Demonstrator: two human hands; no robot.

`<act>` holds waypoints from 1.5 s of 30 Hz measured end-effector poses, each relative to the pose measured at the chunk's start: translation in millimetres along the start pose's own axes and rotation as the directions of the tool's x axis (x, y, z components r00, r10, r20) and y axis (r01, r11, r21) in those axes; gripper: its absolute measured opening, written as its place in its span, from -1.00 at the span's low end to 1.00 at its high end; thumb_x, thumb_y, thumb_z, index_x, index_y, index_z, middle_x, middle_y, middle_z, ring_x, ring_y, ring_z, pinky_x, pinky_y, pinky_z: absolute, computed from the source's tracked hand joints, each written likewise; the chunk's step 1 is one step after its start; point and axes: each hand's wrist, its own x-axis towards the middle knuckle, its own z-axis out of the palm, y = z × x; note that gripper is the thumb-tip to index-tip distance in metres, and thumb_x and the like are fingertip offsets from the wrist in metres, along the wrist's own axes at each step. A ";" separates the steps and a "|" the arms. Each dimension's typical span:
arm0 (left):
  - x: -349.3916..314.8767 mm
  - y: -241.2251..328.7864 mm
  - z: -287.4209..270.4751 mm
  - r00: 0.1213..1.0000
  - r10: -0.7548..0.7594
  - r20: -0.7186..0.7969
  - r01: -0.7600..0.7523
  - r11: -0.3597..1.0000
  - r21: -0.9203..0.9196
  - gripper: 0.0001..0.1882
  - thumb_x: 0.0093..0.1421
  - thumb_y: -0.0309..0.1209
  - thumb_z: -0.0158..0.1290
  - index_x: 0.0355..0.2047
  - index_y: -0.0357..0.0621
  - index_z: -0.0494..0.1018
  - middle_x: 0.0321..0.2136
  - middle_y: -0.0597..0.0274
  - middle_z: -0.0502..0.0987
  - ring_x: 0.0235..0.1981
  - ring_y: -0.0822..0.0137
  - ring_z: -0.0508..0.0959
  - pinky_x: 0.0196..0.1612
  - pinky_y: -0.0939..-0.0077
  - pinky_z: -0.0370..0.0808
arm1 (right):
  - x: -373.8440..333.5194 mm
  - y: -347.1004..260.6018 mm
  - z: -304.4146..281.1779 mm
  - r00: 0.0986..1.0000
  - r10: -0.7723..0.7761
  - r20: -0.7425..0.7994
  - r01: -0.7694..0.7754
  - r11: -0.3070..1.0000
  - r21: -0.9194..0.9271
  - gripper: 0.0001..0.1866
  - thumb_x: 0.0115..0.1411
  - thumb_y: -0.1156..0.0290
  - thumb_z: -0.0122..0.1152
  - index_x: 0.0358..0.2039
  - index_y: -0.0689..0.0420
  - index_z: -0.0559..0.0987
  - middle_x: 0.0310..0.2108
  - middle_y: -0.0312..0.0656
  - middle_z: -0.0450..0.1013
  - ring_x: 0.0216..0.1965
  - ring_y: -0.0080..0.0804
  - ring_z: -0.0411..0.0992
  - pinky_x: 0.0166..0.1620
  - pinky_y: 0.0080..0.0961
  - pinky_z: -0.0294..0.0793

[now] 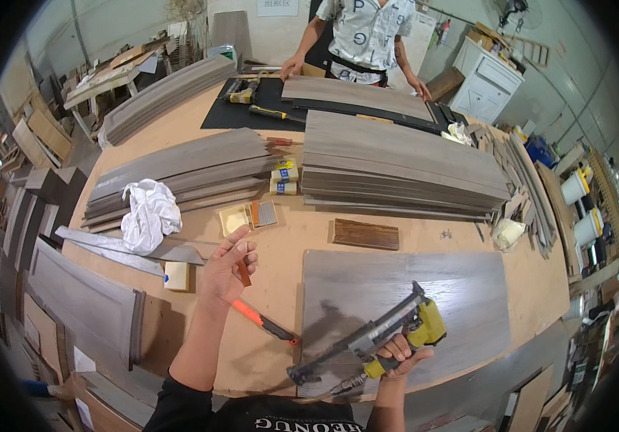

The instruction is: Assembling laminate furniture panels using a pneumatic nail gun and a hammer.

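My right hand [398, 353] grips the handle of a yellow-green and black air nail gun [385, 327], held over a grey wood panel [460, 288]; a hose fitting sits at the handle's lower end. My left hand [230, 263] is raised left of the panel, fingers curled round a small orange-brown strip [244, 273]. Just beyond it lies an open small box [235, 219] with brown and grey strips [262, 214] beside it. Below that hand an orange and black utility knife [262, 322] rests on the table.
Stacked grey boards [396, 158] and more boards [180, 169] cover the table's far half. A brown wood block [365, 235], a white cloth [151, 214] and small boxes [284, 176] lie around. Across the table a person [367, 43] touches a board [360, 93].
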 end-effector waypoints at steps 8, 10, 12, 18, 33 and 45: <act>-69.9 -40.8 -8.1 0.963 -0.270 -0.017 0.268 0.961 -0.061 -0.55 0.26 -0.25 -0.14 0.10 -0.20 0.19 -0.09 0.00 0.44 -0.25 0.21 0.48 -0.22 0.38 0.43 | -18.2 -7.8 33.4 0.943 0.037 0.330 -0.030 0.999 -0.026 -0.12 -0.15 -0.27 0.28 0.12 -0.02 0.33 -0.63 -0.55 0.29 -0.63 -0.74 0.23 -0.26 -0.59 0.31; -72.7 -33.1 -7.3 0.987 -0.146 0.073 0.157 0.972 -0.178 -0.52 0.23 -0.22 -0.15 0.09 -0.23 0.19 -0.02 -0.04 0.39 -0.18 0.20 0.47 -0.17 0.39 0.41 | -35.4 2.8 36.5 0.980 -0.121 -0.159 0.027 0.867 -0.498 -0.30 -0.04 -0.33 0.14 -0.10 0.00 0.47 -0.67 -0.48 0.20 -0.59 -0.59 0.21 -0.25 -0.54 0.31; -76.8 -27.1 2.1 0.991 -0.106 0.078 0.119 0.976 -0.180 -0.48 0.22 -0.19 -0.17 0.12 -0.22 0.17 0.00 -0.03 0.38 -0.14 0.21 0.45 -0.14 0.41 0.39 | -29.8 8.4 20.1 0.963 -0.033 -0.269 -0.062 0.940 -0.337 -0.32 0.06 -0.30 0.05 -0.08 0.06 0.45 -0.68 -0.44 0.19 -0.56 -0.52 0.21 -0.28 -0.52 0.32; -103.0 -3.6 38.9 0.989 -0.059 0.134 0.079 0.986 -0.149 -0.46 0.22 -0.25 -0.24 0.18 -0.22 0.14 -0.08 0.07 0.42 -0.24 0.29 0.44 -0.18 0.46 0.38 | -56.5 -30.5 -28.5 0.933 -0.218 -0.288 0.083 0.906 -0.416 -0.12 -0.05 -0.48 -0.05 -0.07 0.12 0.41 -0.70 -0.46 0.23 -0.70 -0.59 0.19 -0.50 -0.51 0.35; -113.5 -27.0 -42.0 1.000 -0.012 0.013 0.012 0.998 0.063 -0.56 0.14 -0.38 -0.05 0.05 -0.19 0.32 -0.33 0.29 0.50 -0.50 0.51 0.41 -0.46 0.67 0.38 | -23.8 -9.9 51.9 0.975 -0.037 -0.218 -0.063 0.899 -0.433 -0.52 0.02 -0.05 0.28 -0.21 0.03 0.43 -0.49 -0.38 0.35 -0.32 -0.38 0.40 -0.02 -0.09 0.34; -126.9 -19.3 -37.3 0.986 -0.003 0.165 -0.006 0.999 0.053 -0.45 0.13 -0.37 0.02 0.12 -0.30 0.24 -0.13 0.12 0.46 -0.30 0.37 0.45 -0.28 0.46 0.42 | -21.5 6.3 23.7 0.986 -0.020 -0.164 0.017 1.000 -0.020 -0.68 0.13 0.02 0.06 -0.52 0.01 0.40 -0.63 -0.38 0.25 -0.51 -0.43 0.24 -0.27 -0.35 0.29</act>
